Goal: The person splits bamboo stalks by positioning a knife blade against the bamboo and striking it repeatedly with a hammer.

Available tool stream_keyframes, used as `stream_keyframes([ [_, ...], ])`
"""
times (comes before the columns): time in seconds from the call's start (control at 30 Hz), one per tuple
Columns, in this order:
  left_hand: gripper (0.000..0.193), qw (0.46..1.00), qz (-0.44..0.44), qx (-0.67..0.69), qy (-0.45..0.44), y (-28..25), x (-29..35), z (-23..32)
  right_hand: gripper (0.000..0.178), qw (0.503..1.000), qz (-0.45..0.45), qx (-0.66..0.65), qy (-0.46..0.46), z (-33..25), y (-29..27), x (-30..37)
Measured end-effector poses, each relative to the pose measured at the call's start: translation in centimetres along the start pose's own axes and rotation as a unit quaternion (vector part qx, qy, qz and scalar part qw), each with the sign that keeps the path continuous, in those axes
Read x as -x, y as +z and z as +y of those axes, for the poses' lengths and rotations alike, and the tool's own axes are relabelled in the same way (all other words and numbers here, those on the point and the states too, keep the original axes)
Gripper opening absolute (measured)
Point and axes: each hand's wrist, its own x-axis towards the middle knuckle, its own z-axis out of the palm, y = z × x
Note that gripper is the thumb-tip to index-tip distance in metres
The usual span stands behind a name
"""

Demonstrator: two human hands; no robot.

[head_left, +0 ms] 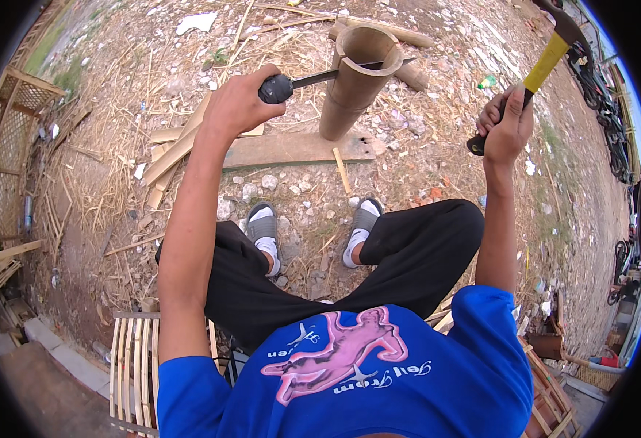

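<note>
A thick bamboo tube [348,102] stands upright, slightly tilted, on a wooden plank [280,150] in front of my feet. My left hand [242,104] is closed round the black handle of a knife [315,79]. Its blade lies across the tube's upper end, sunk below the near rim, with the tip showing past the right side. Off to the right, my right hand [507,125] grips a hammer [547,64] with a yellow and black handle. The hammer is raised, apart from the knife, its dark head near the upper edge of the view.
Split bamboo strips [178,157] lie left of the plank. Behind the tube rests a bamboo pole [412,75]. Slatted bamboo pieces [134,365] are beside me at the lower left, and a lattice panel [6,146] stands at the far left. Stones and straw litter the ground.
</note>
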Motion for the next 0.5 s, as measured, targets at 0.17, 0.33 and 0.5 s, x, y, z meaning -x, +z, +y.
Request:
stream_keyframes([
  [0.17, 0.048, 1.0, 0.009, -0.005, 0.013, 0.7, -0.9, 0.0, 0.034, 0.87, -0.172, 0.46, -0.053, 11.4, -3.7, 3.9],
  [0.33, 0.046, 1.0, -0.009, -0.007, -0.022, 0.4, -0.1, -0.5, 0.036, 0.913, -0.138, 0.349, 0.161, 6.9, -0.9, 2.7],
  [0.5, 0.046, 1.0, -0.009, 0.005, -0.004, 1.0, -0.5, 0.4, 0.037, 0.898, -0.18, 0.391, 0.096, 9.5, -2.4, 3.5],
])
